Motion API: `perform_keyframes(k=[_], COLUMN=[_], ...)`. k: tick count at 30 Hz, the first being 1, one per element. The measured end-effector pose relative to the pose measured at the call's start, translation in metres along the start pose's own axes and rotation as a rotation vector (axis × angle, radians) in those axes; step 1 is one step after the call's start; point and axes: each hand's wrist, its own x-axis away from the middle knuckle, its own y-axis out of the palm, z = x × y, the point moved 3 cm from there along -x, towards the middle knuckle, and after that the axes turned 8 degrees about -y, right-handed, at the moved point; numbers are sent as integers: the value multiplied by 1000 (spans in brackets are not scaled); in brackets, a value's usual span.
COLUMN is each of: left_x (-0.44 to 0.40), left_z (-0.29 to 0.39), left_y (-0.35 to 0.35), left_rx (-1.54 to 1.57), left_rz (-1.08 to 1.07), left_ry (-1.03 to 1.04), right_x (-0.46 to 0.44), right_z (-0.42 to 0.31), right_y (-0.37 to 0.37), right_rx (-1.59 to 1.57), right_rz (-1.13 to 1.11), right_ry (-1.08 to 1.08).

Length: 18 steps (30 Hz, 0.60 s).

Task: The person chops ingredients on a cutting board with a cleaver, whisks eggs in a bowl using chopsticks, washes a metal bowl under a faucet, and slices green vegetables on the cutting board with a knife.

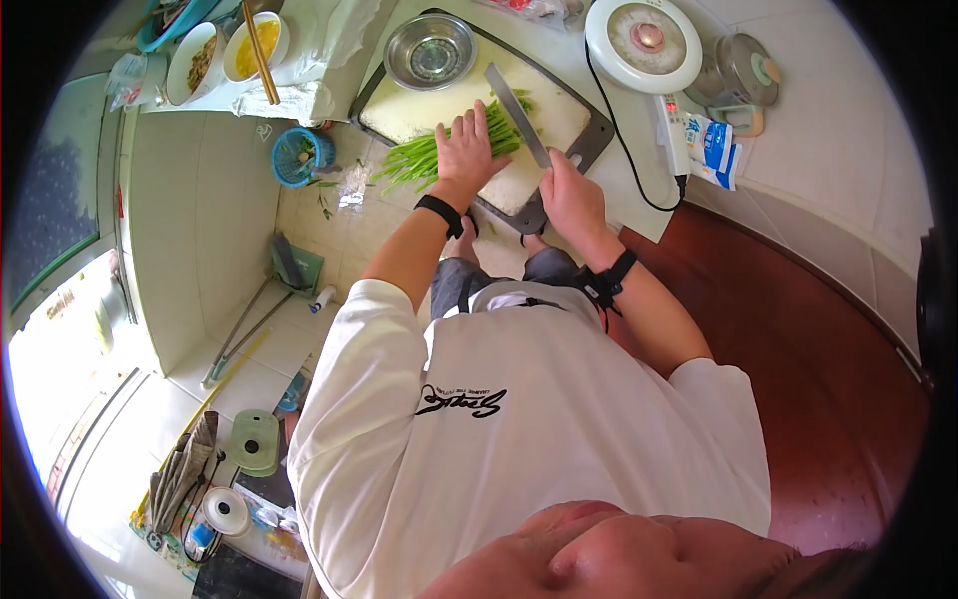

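A bunch of thin green vegetable stalks (411, 162) lies across the pale cutting board (384, 112), its left ends sticking out past the board's edge. My left hand (466, 150) rests flat on top of the stalks, fingers stretched out and thumb apart. In my right hand (575, 198) is the handle of a kitchen knife (519, 118). Its blade points away from me, at the right end of the bunch, close to some green tips. Whether the edge touches the stalks I cannot tell. Behind the bunch, a metal bowl (431, 50) stands on the board.
A round white electric cooker (644, 45) with a black cord stands right of the board, near a blue-and-white packet (711, 150). At the left are a bowl of yellow liquid (254, 48) with chopsticks (261, 60) across it and another food bowl (195, 62). A blue basket (302, 157) sits lower.
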Motion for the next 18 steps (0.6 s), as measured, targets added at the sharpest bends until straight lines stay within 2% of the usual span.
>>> perform_keyframes(k=[3,10,18], left_x=[8,4,0], left_z=[-4,-4,-6], left_y=[-3,13,24], left_rx=[-32,19,-8], left_rz=[37,-11,48], left_ry=[56,49,86], right_x=[9,19,3], right_z=[-7,-6,-8], right_y=[0,14,18], right_rx=[43,113,181], right_rz=[-22,-121,-280], right_ry=[-42,-9,41])
